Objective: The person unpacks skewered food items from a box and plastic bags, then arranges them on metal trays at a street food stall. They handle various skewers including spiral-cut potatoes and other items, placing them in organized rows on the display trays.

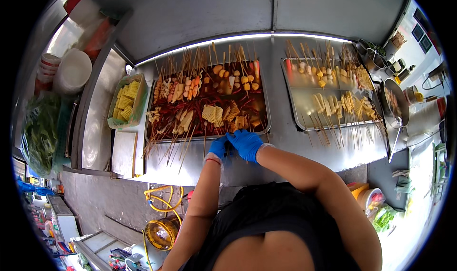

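Note:
My left hand (218, 147) and my right hand (246, 144), both in blue gloves with clear plastic at the wrists, meet at the front rim of a metal tray (268, 108). Dark red broth with red chillies (171, 110) fills this tray, along with several rows of skewered food. Just beyond my fingers lie ridged tofu-like slices (212, 114) and brown fried pieces (241, 122). Thin sticks run down under my gloves. My fingers are bent and partly hidden, so whether they grip those sticks is unclear.
A second metal tray (296, 122) holds skewers in pale broth on the right, beside a pan (392, 92) with a long handle. At left, yellow wavy-cut pieces (126, 96) fill a plastic-lined basket (140, 108). A yellow hose (159, 208) and gas cylinder (162, 233) are below the counter.

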### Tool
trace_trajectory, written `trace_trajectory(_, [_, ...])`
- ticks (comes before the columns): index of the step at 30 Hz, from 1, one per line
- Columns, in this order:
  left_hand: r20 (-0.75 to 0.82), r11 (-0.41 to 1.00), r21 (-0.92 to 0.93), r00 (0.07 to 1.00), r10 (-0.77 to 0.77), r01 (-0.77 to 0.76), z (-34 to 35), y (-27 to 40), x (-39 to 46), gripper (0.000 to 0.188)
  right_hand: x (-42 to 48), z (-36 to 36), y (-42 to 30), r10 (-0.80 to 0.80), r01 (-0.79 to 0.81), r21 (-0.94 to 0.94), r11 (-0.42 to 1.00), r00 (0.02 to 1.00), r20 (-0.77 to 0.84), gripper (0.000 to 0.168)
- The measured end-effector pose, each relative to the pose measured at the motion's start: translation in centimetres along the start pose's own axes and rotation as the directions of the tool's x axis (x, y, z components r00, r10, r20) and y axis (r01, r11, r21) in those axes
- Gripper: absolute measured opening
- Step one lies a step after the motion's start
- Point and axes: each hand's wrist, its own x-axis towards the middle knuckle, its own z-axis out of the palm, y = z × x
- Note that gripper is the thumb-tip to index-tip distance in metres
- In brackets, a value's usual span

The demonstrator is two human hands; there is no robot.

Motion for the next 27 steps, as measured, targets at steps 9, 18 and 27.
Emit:
trace_trajectory(9, [-0.044, 1.000, 0.020, 0.999, 0.015, -0.014, 0.7, 0.7, -0.8, 0.028, 0.5, 2.6, 1.4, -0.286, 0.286, -0.025, 0.958, 0.941, -0.181, 0.028])
trace_trajectory(18, [-0.066, 0.964, 0.267, 0.998, 0.012, 0.006, 1.0, 2.7, -3.8, 0.025, -0.8, 1.8, 4.1, -0.299, 0.284, -0.214, 0.935, 0.954, -0.036, 0.024])
trace_trajectory(27, [0.000, 0.991, 0.089, 0.995, -0.103, 0.102, 2.3, 3.1, -6.1, 0.019, -1.5, 1.4, 4.4, -0.071, 0.067, -0.024, 0.997, 0.967, -0.246, 0.031])
